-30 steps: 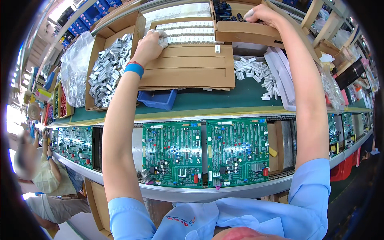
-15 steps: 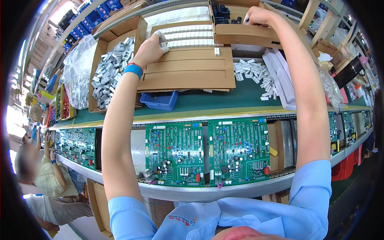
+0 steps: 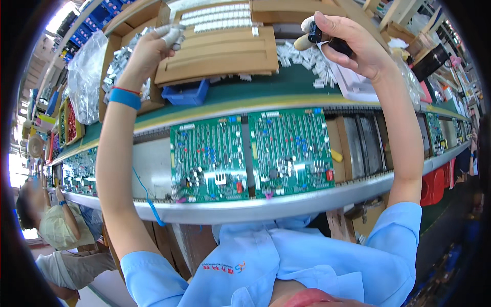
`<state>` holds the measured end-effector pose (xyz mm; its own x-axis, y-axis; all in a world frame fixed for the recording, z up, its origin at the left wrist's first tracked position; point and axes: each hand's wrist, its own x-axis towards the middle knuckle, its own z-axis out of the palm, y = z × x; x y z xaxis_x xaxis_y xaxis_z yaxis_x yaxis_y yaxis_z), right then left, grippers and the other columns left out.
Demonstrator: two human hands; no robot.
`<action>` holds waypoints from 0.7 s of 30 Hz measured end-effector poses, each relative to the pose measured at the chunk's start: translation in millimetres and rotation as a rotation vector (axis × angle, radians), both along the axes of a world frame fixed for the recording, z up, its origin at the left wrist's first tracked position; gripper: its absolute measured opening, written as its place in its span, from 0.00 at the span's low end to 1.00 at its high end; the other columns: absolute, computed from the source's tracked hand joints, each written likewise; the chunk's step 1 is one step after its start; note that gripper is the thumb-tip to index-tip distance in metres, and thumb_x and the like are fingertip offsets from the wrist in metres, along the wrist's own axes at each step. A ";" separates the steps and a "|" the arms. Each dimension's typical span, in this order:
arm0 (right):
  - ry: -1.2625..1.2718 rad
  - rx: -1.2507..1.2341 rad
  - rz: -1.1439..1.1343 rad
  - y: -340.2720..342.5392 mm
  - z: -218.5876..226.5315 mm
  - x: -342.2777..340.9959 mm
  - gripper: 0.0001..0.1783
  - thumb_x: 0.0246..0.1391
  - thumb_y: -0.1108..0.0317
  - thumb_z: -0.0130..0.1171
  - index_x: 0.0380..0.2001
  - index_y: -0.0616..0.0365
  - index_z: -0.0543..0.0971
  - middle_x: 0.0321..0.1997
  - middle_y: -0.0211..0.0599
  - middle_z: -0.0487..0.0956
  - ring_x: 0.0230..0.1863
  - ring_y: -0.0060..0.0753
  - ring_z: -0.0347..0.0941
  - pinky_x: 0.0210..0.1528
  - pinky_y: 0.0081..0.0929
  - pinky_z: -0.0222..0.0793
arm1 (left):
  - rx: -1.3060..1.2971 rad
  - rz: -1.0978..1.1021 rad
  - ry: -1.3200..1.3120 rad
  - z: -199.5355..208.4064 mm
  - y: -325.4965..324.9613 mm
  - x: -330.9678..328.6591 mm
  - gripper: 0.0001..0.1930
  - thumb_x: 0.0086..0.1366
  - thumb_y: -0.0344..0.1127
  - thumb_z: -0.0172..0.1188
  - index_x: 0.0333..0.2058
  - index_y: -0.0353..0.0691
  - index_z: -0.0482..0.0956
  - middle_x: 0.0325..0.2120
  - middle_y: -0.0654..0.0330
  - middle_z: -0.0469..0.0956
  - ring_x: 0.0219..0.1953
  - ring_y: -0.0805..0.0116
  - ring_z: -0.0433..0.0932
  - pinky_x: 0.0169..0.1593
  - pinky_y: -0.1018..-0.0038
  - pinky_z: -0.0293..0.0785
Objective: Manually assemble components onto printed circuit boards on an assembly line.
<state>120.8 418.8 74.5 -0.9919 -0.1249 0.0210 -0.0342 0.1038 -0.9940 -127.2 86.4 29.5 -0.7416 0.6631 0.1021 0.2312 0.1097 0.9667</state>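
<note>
Change: right hand (image 3: pixel 360 45) lifted out of the carton (image 3: pixel 296 9); left hand (image 3: pixel 147 52) withdrawn from the white rows (image 3: pixel 215 18).
Right fingers (image 3: pixel 303 43): clamped on a black cylinder (image 3: pixel 315 34) at their tips.
Left fingers (image 3: pixel 173 37): bent together; grip cannot be told.
Cardboard box (image 3: pixel 134 23): below the left fingers, heaped with grey-white parts (image 3: pixel 120 64).

A green desk (image 3: pixel 240 89) runs across, a yellow strip (image 3: pixel 286 100) along its near edge. On it stand a carton (image 3: pixel 134 24) at the left, a blue tray (image 3: pixel 186 95) partly under flat cardboard (image 3: pixel 220 56), a heap of loose white parts (image 3: pixel 298 55), then a white tray (image 3: pixel 355 92). In front, a metal-edged conveyor (image 3: pixel 215 211) carries circuit boards (image 3: pixel 209 158), two side by side.
</note>
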 end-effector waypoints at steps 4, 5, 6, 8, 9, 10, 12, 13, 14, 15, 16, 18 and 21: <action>-0.109 -0.143 -0.039 -26.7 -28.8 38.1 0.17 0.63 0.49 0.54 0.34 0.51 0.75 0.30 0.23 0.74 0.14 0.05 0.51 0.12 0.08 0.37 | -0.012 -0.102 -0.126 15.3 -13.8 70.2 0.16 0.70 0.31 0.51 0.54 0.34 0.73 0.38 0.64 0.77 0.35 0.81 0.76 0.35 0.88 0.75; -0.137 -0.144 -0.058 -30.6 -34.9 48.4 0.15 0.62 0.51 0.56 0.35 0.51 0.75 0.29 0.21 0.73 0.15 0.05 0.50 0.13 0.09 0.38 | -0.036 -0.128 -0.137 14.9 -13.3 84.9 0.18 0.70 0.32 0.51 0.56 0.33 0.70 0.39 0.63 0.76 0.35 0.80 0.77 0.36 0.88 0.76; -0.166 -0.144 -0.077 -35.6 -39.0 57.0 0.13 0.61 0.53 0.58 0.36 0.50 0.76 0.28 0.19 0.72 0.15 0.05 0.50 0.14 0.09 0.38 | -0.058 -0.152 -0.148 12.6 -13.1 97.7 0.20 0.70 0.33 0.51 0.58 0.32 0.68 0.40 0.63 0.76 0.36 0.80 0.78 0.38 0.89 0.77; -0.531 0.283 -0.261 -80.0 -4.4 69.1 0.12 0.64 0.70 0.52 0.47 0.64 0.73 0.43 0.41 0.79 0.28 0.17 0.72 0.22 0.12 0.68 | -0.128 -0.122 -0.177 9.4 -27.8 123.8 0.20 0.70 0.33 0.51 0.58 0.32 0.68 0.41 0.62 0.76 0.33 0.80 0.78 0.36 0.87 0.78; -0.375 0.158 -0.135 -66.2 -28.8 79.5 0.11 0.61 0.64 0.57 0.42 0.57 0.75 0.35 0.29 0.75 0.22 0.11 0.61 0.19 0.11 0.54 | -0.155 -0.188 -0.127 8.5 -30.5 134.2 0.19 0.71 0.33 0.51 0.57 0.32 0.69 0.40 0.62 0.77 0.32 0.81 0.77 0.33 0.88 0.76; -0.214 0.029 -0.011 -57.3 -49.8 91.2 0.11 0.58 0.58 0.61 0.38 0.51 0.76 0.27 0.16 0.70 0.17 0.04 0.49 0.16 0.09 0.39 | -0.181 -0.250 -0.075 7.4 -32.0 146.0 0.18 0.71 0.34 0.51 0.56 0.33 0.70 0.40 0.62 0.77 0.31 0.82 0.76 0.31 0.88 0.74; -0.188 0.021 0.043 -59.9 -58.6 108.1 0.14 0.56 0.60 0.64 0.42 0.53 0.78 0.28 0.16 0.71 0.17 0.04 0.50 0.16 0.09 0.40 | -0.209 -0.241 -0.045 10.5 -30.7 181.7 0.17 0.70 0.35 0.52 0.55 0.34 0.72 0.39 0.62 0.78 0.30 0.83 0.76 0.29 0.88 0.72; -0.240 0.149 0.035 -66.0 -54.3 119.3 0.16 0.54 0.61 0.64 0.44 0.55 0.79 0.30 0.21 0.74 0.25 0.10 0.61 0.26 0.15 0.54 | -0.228 -0.250 0.000 6.6 -27.7 198.3 0.16 0.70 0.35 0.53 0.53 0.35 0.74 0.37 0.62 0.79 0.29 0.83 0.75 0.28 0.89 0.70; -0.302 0.269 0.045 -71.2 -58.3 119.6 0.19 0.52 0.61 0.65 0.45 0.57 0.80 0.32 0.26 0.78 0.33 0.17 0.71 0.36 0.21 0.69 | -0.232 -0.242 -0.030 -3.7 -26.6 204.3 0.16 0.70 0.35 0.53 0.53 0.35 0.74 0.37 0.62 0.79 0.29 0.83 0.75 0.28 0.89 0.70; -0.188 0.273 -0.004 -81.1 -71.6 119.2 0.15 0.51 0.70 0.64 0.44 0.57 0.81 0.31 0.26 0.77 0.32 0.14 0.70 0.35 0.16 0.66 | -0.268 -0.249 -0.017 -13.8 -25.6 208.8 0.15 0.69 0.36 0.54 0.52 0.37 0.75 0.36 0.63 0.80 0.28 0.83 0.75 0.27 0.88 0.70; -0.116 0.354 -0.002 -86.4 -77.8 125.1 0.14 0.51 0.69 0.64 0.42 0.58 0.81 0.29 0.27 0.77 0.31 0.14 0.69 0.34 0.17 0.65 | -0.301 -0.252 0.026 -11.6 -27.4 221.6 0.14 0.69 0.36 0.55 0.51 0.38 0.77 0.36 0.63 0.81 0.27 0.83 0.74 0.27 0.88 0.69; -0.067 0.391 -0.020 -92.7 -94.9 134.3 0.13 0.51 0.68 0.64 0.41 0.58 0.81 0.29 0.26 0.77 0.30 0.14 0.68 0.32 0.18 0.63 | -0.278 -0.189 0.016 -13.9 -23.6 243.0 0.13 0.65 0.34 0.60 0.47 0.36 0.79 0.27 0.66 0.79 0.26 0.82 0.75 0.27 0.85 0.67; 0.054 0.592 -0.069 -112.6 -109.4 144.2 0.14 0.49 0.67 0.65 0.39 0.58 0.80 0.29 0.35 0.79 0.28 0.28 0.72 0.32 0.27 0.67 | -0.247 -0.171 -0.083 -19.4 -27.5 254.0 0.11 0.65 0.32 0.60 0.44 0.36 0.79 0.28 0.66 0.79 0.25 0.83 0.74 0.27 0.84 0.68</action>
<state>265.0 306.2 -34.9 -0.9976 -0.0664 0.0180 -0.0566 0.6437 -0.7632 126.8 58.9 10.1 -0.6163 0.7759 -0.1343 0.1878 0.3104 0.9319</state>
